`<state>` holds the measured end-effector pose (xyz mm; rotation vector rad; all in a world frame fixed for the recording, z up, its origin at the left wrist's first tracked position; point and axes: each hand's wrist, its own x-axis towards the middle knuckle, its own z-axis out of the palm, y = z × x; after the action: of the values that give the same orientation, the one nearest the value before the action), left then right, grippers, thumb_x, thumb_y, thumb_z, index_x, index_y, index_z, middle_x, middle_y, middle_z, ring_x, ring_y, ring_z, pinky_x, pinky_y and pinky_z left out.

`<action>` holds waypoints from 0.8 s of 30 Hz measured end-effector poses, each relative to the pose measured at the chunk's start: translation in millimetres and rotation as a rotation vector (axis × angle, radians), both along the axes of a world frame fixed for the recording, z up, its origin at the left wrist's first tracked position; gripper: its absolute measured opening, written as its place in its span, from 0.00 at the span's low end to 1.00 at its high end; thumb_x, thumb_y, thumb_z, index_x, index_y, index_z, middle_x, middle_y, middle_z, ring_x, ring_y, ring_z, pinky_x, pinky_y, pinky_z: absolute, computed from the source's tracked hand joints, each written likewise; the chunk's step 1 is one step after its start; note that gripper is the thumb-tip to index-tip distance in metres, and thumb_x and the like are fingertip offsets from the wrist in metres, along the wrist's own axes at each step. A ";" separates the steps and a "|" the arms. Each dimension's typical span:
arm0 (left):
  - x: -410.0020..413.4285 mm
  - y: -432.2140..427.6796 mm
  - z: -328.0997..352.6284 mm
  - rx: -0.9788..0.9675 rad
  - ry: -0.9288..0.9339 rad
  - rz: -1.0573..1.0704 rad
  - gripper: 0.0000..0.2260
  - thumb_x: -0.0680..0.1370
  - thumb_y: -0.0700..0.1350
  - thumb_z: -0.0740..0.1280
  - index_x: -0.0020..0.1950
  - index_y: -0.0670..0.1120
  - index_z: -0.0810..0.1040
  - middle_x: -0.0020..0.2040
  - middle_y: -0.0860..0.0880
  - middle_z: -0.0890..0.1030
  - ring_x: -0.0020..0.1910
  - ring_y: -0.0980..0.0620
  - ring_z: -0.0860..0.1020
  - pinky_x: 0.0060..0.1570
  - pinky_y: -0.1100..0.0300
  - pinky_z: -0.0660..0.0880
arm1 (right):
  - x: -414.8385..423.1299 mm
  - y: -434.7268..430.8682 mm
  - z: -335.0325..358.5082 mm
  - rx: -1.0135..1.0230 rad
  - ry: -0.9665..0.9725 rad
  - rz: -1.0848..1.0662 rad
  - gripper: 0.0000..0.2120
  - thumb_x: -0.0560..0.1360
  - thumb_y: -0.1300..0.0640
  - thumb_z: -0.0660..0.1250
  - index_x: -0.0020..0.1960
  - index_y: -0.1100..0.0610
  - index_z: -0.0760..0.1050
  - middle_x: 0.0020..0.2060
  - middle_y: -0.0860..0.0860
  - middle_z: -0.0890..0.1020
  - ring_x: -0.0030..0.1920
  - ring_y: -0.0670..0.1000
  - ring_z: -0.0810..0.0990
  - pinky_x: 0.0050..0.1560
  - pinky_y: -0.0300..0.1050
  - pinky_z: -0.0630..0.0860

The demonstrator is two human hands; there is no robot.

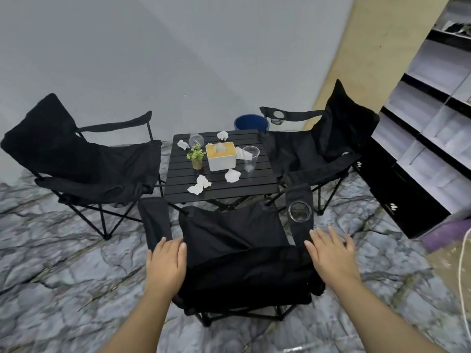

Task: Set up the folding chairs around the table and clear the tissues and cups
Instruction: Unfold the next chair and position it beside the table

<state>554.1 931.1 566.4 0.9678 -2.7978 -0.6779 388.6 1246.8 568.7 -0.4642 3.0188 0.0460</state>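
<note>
The left hand [167, 261] and right hand [331, 253] are flat with fingers straight and grip nothing. Each lies at the rear end of an armrest of the near black fabric folding chair [237, 240], which stands unfolded just beside the black slatted table [242, 189]. A second black folding chair [84, 159] stands at the table's left side and a third black folding chair [331, 143] at its right. Crumpled white tissues [199, 185] and clear plastic cups [250, 159] are on the table.
</note>
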 end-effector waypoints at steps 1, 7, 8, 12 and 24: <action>-4.3 -4.6 1.6 -0.007 -0.001 0.004 0.23 0.79 0.53 0.46 0.66 0.47 0.71 0.65 0.47 0.76 0.73 0.45 0.63 0.70 0.43 0.59 | -1.4 -4.6 0.6 -0.017 -0.007 -0.003 0.32 0.76 0.38 0.34 0.73 0.47 0.59 0.74 0.44 0.63 0.76 0.50 0.53 0.72 0.56 0.44; 2.8 -2.1 5.1 -0.039 -0.050 -0.014 0.24 0.78 0.54 0.44 0.67 0.48 0.70 0.66 0.47 0.75 0.73 0.45 0.61 0.71 0.43 0.56 | 5.2 -3.8 0.6 -0.002 -0.045 -0.003 0.25 0.79 0.41 0.39 0.74 0.45 0.56 0.75 0.43 0.60 0.77 0.48 0.50 0.74 0.55 0.44; 5.8 -0.8 5.7 -0.038 -0.050 -0.010 0.25 0.77 0.55 0.43 0.67 0.48 0.70 0.66 0.47 0.75 0.73 0.45 0.61 0.71 0.43 0.55 | 6.8 -3.0 1.8 -0.006 -0.056 0.004 0.24 0.80 0.42 0.41 0.74 0.45 0.56 0.75 0.43 0.60 0.77 0.48 0.50 0.74 0.55 0.44; 15.4 2.8 10.2 -0.005 -0.076 0.001 0.20 0.81 0.52 0.46 0.68 0.49 0.68 0.68 0.48 0.72 0.75 0.47 0.57 0.73 0.43 0.50 | 15.9 -2.9 7.5 0.004 -0.098 0.014 0.24 0.80 0.42 0.41 0.74 0.44 0.56 0.75 0.42 0.59 0.77 0.48 0.49 0.74 0.56 0.43; 105.3 -26.7 44.4 0.030 -0.006 0.141 0.18 0.80 0.54 0.50 0.69 0.53 0.64 0.69 0.49 0.70 0.70 0.48 0.65 0.72 0.44 0.54 | 105.3 -150.4 51.2 -0.272 -0.218 0.552 0.24 0.80 0.43 0.49 0.74 0.48 0.58 0.76 0.45 0.59 0.76 0.47 0.53 0.73 0.51 0.54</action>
<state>659.4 904.4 610.9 1.1614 -2.6990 -0.7003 493.9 1096.4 619.8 -1.2226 2.6006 -0.3562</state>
